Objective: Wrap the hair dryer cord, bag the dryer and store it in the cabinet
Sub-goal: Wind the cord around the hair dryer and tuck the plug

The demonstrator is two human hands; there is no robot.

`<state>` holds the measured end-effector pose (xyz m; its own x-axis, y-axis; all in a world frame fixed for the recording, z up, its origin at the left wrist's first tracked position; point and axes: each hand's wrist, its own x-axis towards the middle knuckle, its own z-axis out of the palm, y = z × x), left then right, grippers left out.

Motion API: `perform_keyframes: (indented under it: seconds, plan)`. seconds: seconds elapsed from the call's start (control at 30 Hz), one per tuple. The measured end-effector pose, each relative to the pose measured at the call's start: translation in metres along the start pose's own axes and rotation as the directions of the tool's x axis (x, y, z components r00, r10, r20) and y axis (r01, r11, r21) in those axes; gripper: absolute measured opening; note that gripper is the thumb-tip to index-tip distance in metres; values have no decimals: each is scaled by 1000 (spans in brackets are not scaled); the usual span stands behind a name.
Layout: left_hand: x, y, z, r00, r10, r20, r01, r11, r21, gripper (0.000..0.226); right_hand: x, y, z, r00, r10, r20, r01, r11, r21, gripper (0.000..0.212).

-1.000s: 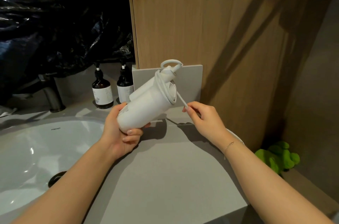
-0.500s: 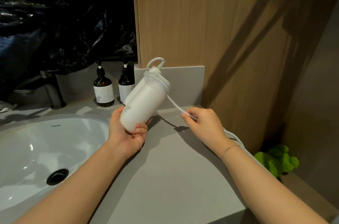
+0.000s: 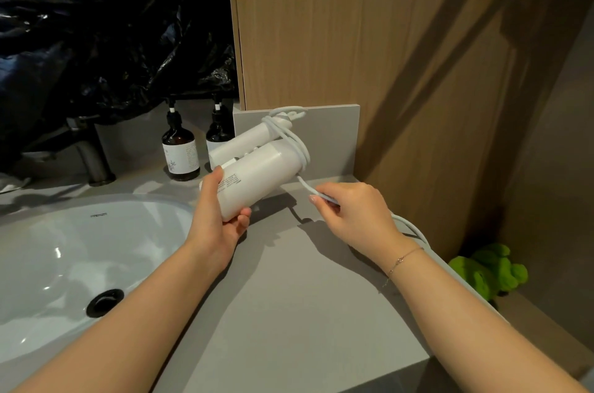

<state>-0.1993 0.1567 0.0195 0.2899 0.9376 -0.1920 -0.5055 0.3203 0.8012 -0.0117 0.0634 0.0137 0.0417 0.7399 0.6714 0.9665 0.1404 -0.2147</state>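
Note:
My left hand (image 3: 221, 219) grips the front end of a white hair dryer (image 3: 257, 174), held tilted above the grey counter (image 3: 289, 312), its folded handle lying along the barrel. The white cord (image 3: 299, 148) loops around the dryer's rear end and handle. From there it runs down into my right hand (image 3: 356, 215), which pinches it between thumb and fingers just right of the dryer. The rest of the cord trails behind my right wrist and off the counter's right edge. No bag or cabinet interior is in view.
A white sink (image 3: 80, 257) with a dark drain lies at the left, a metal faucet (image 3: 93, 158) behind it. Two brown pump bottles (image 3: 180, 151) stand at the back by a wooden panel (image 3: 353, 39). A green plush toy (image 3: 488, 270) sits on the floor at right.
The dryer has tilted lower, closer to horizontal. My right hand has carried the cord down and to the right of the dryer, laying another turn around its rear end.

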Motion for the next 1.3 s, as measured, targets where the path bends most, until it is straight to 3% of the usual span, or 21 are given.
perform_keyframes:
  seconds: [0.1, 0.17, 0.27, 0.33, 0.5, 0.53, 0.6, 0.67, 0.73, 0.83, 0.93, 1.0, 1.17, 1.3]
  plan:
    - [-2, 1, 2, 999, 35, -20, -34, 999, 24, 26, -3, 3, -6, 994, -4, 106, -2, 999, 53, 20]
    - [0, 0, 2, 997, 73, -20, -71, 995, 76, 31, -7, 4, -11, 996, -8, 88, 6, 1000, 25, 20]
    - [1, -5, 0, 985, 174, 2, -169, 954, 247, 46, -7, 1, -16, 997, -39, 66, 48, 989, -141, 24]
    - [0, -7, 1, 969, 243, 43, -243, 913, 327, 44, -2, -2, -25, 995, -24, 101, 47, 972, -231, 31]
    - [-6, -7, 4, 963, 261, 69, -269, 901, 340, 40, 13, -5, -61, 947, 242, 212, -100, 847, -521, 56]
    - [-7, -7, 5, 962, 260, 78, -271, 900, 341, 40, 16, -4, -67, 929, 291, 227, -140, 848, -512, 56]
    - [-9, -7, 5, 958, 272, 93, -287, 892, 349, 39, 19, 0, -79, 866, 348, 359, -235, 917, -322, 51]
    - [-10, -7, 4, 954, 283, 97, -298, 880, 368, 40, 19, 0, -95, 780, 298, 549, -278, 953, -122, 36]
    - [-11, -7, 4, 959, 267, 95, -283, 888, 363, 42, 17, -6, -113, 756, 217, 618, -216, 973, -77, 22]
    - [-17, -6, 7, 968, 218, 124, -248, 907, 340, 42, 16, -13, -134, 805, 122, 581, -18, 983, -180, 13]
    - [-27, -9, 11, 954, 204, 219, -277, 878, 390, 39, 22, -21, -146, 868, -50, 494, 234, 919, -318, 13]
    - [-34, -12, 10, 941, 187, 283, -296, 858, 420, 37, 27, -25, -153, 891, -140, 433, 312, 880, -357, 16]
    - [-46, -22, 7, 930, 125, 345, -278, 854, 440, 29, 30, -21, -161, 926, -48, 375, 216, 882, -419, 26]
    - [-49, -26, 6, 921, 83, 381, -255, 867, 428, 47, 25, -7, -163, 946, 45, 321, 91, 914, -394, 38]
